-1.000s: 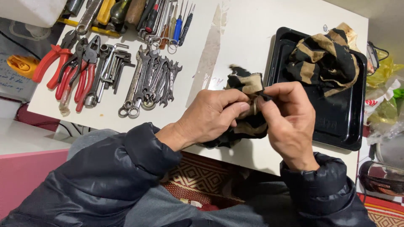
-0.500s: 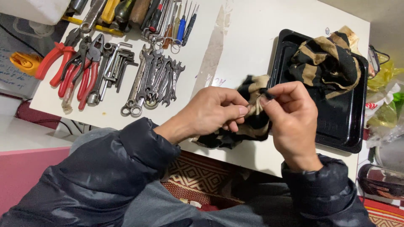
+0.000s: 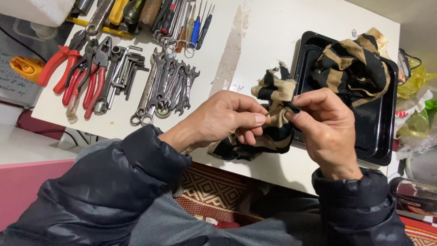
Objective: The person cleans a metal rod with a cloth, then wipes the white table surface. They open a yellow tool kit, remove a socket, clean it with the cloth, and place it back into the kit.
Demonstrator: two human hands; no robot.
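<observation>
Both our hands pinch a soft black-and-tan striped rag (image 3: pixel 273 114) above the white worktop (image 3: pixel 255 41).

Our left hand (image 3: pixel 218 120) and right hand (image 3: pixel 325 130) clench its bunched upper fold, fingers (image 3: pixel 255 119) nearly touching; it looks light and limp, best gripped at an edge. Beside it, a black metal tray (image 3: pixel 364 132) holds another striped cloth (image 3: pixel 353 68).

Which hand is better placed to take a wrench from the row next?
Probably the left hand: it is nearer the wrenches, on its own side. The right hand lies beside the black tray. Both pinch the striped cloth.
</observation>
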